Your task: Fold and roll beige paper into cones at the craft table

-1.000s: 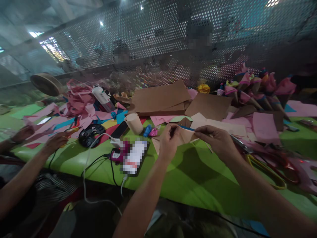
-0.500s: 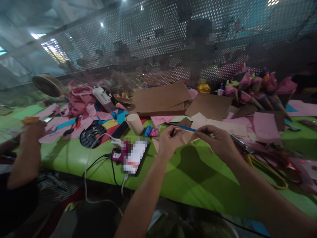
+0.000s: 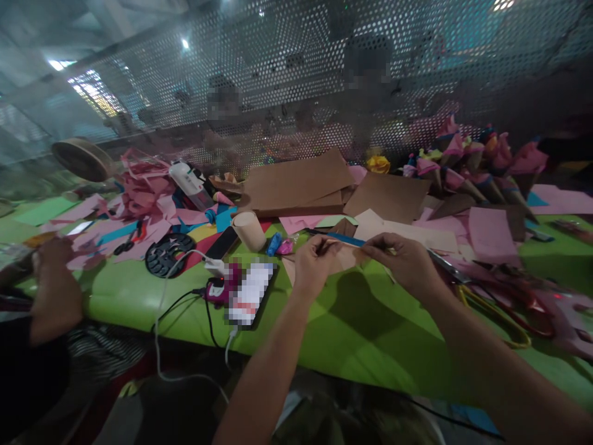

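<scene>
Over the green table [image 3: 361,334], my left hand [image 3: 314,264] and my right hand [image 3: 402,262] each pinch one side of a folded piece of brown paper [image 3: 348,254]. Both hands have their fingers closed on it. A thin blue strip [image 3: 340,237] lies just behind the paper, touching its upper edge. The paper's lower part is hidden by my hands.
Brown paper sheets [image 3: 301,182] lie behind. Paper cones [image 3: 467,164] are piled at the back right, scissors [image 3: 504,303] to the right. A phone [image 3: 250,293] with cables, a paper cup [image 3: 249,230], a glue bottle [image 3: 189,182] and pink scraps [image 3: 148,198] lie left. Another person's hand [image 3: 50,253] rests far left.
My hands have stayed almost still on the brown paper, shifting it slightly. The person at the left raised a hand from the table and then lowered it again.
</scene>
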Available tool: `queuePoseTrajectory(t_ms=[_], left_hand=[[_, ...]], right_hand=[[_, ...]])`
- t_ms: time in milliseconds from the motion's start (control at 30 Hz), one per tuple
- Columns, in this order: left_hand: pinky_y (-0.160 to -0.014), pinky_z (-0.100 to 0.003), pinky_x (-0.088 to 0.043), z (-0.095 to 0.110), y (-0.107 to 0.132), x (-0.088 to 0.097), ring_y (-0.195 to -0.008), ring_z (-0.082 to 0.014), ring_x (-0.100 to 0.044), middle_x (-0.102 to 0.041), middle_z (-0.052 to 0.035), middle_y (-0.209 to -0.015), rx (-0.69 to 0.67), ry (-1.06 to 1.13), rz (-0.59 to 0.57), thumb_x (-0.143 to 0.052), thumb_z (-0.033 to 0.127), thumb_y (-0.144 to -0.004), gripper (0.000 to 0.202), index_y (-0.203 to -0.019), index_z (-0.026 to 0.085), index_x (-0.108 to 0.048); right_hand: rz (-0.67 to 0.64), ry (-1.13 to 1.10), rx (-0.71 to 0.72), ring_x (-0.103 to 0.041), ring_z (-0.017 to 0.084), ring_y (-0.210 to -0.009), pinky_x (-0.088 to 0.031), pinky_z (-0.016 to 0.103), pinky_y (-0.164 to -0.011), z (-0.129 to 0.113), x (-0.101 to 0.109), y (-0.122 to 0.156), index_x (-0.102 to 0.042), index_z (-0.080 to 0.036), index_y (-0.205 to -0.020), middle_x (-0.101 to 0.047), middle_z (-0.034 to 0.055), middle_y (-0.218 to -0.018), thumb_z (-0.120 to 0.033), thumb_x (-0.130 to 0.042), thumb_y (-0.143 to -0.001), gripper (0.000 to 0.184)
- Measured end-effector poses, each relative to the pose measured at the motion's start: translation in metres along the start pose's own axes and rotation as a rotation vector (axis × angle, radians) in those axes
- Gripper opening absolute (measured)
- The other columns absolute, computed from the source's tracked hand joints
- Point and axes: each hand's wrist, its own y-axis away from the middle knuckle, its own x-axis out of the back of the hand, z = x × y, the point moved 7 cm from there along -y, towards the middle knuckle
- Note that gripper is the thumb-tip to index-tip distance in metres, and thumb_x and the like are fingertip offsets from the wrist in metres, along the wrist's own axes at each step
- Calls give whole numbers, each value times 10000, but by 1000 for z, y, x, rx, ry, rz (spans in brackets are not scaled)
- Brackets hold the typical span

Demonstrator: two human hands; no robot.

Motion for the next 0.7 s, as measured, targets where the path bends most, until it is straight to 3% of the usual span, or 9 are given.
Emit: queuePoseTrajectory(t_ms=[233, 400, 500, 600, 700], left_hand=[[-625, -234, -404, -6, -4, 10, -640, -115, -512, -596, 29, -648, 20, 40, 77, -762, 337, -752, 180, -730, 172, -694], [-661, -231, -420, -11, -6, 24, -680, -121, -545, -638, 16, -700, 69, 133, 184, -756, 348, -752, 197, -770, 163, -692], [-665, -239, -415, -7, -6, 20, -673, -123, -528, -611, 21, -672, 67, 105, 137, -775, 362, -729, 221, -735, 163, -678], [-661, -245, -404, -3, -3, 10, -669, -122, -508, -594, 22, -667, 63, 58, 63, -763, 380, -729, 232, -715, 168, -670], [-654, -250, -396, -3, -2, 0, -660, -122, -492, -580, 22, -666, 79, 71, -7, -753, 399, -729, 246, -714, 173, -656]], right_hand=[[-17, -53, -53, -533, 177, -605, -403, 310, -566, 4, 7, -4, -712, -241, -687, -642, 15, -633, -759, -727, -692, 519], [129, -167, -93, -588, 191, -676, -460, 309, -619, 15, 29, -11, -720, -223, -698, -688, 33, -696, -655, -811, -649, 444], [131, -195, -68, -620, 208, -755, -487, 322, -669, 12, 28, -9, -751, -232, -800, -724, 48, -801, -617, -787, -711, 396], [4, -149, 12, -655, 242, -873, -507, 360, -761, 3, 11, -5, -776, -266, -933, -750, 56, -927, -610, -773, -745, 392], [-81, -72, 33, -658, 261, -850, -500, 384, -762, 1, -3, 0, -774, -270, -868, -745, 59, -871, -666, -767, -724, 421]])
